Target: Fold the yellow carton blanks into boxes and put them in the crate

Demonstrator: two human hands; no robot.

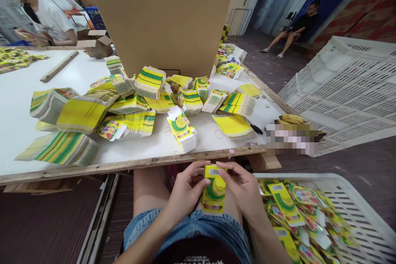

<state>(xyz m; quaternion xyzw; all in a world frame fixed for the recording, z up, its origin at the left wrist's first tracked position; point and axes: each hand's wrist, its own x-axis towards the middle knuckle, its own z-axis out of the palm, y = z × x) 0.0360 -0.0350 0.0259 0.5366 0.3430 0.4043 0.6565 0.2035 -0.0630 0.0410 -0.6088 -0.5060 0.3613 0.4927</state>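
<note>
Above my lap, just in front of the table's edge, I hold a small yellow and green printed carton [213, 194] upright between both hands. My left hand [189, 187] pinches its left edge, thumb on the front. On the upper right, my right hand [243, 185] grips it, thumb pressed near the barcode. The fingers behind the carton are partly hidden. At my right side stands a white plastic basket [365, 210] with many similar cartons [286, 204] in it. On the table ahead lies a short stack of flat cartons [182, 130].
Many stacks of flat cartons [74, 148] lie across the white table [18, 123], behind its wooden rim. A large cardboard box [163, 16] stands at the back. White crates [346, 78] and bananas [291, 119] are on the right. One person [52, 20] works at left; another [300, 24] sits far right.
</note>
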